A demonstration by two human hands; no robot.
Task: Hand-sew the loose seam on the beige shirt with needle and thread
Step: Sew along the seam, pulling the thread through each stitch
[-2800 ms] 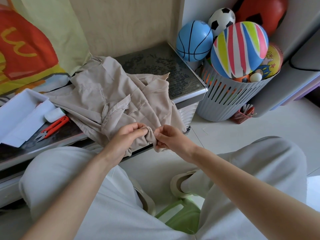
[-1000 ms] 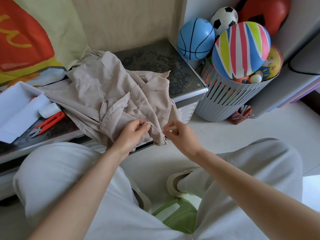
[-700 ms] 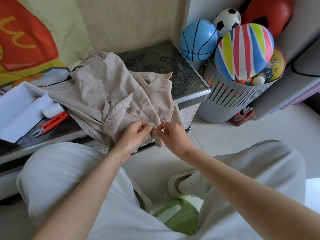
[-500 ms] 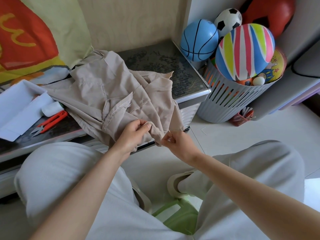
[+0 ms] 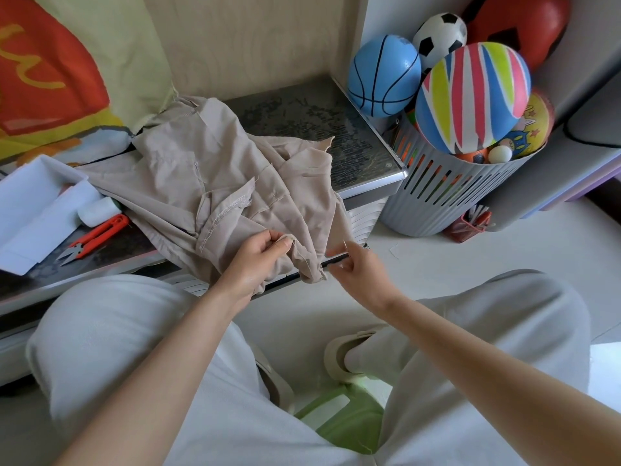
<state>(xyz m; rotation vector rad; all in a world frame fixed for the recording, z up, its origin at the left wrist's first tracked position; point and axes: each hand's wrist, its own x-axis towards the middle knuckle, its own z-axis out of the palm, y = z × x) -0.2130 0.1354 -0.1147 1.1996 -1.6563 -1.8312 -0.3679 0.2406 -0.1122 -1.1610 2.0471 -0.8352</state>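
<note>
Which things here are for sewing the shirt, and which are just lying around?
For the sewing: beige shirt, held by the left hand; needle, pinched in the right hand; orange snips.
Just lying about: striped ball, blue ball, football, grey basket.

shirt on table | snips left of shirt | basket right of table

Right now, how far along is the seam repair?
Mid-stitch. Done: no finished stitches can be made out. In hand: the left hand pinches the shirt edge; the right hand pinches the needle beside the cloth. Left: likely more stitching, then knot and trim; the scissors lie on the table.
</note>
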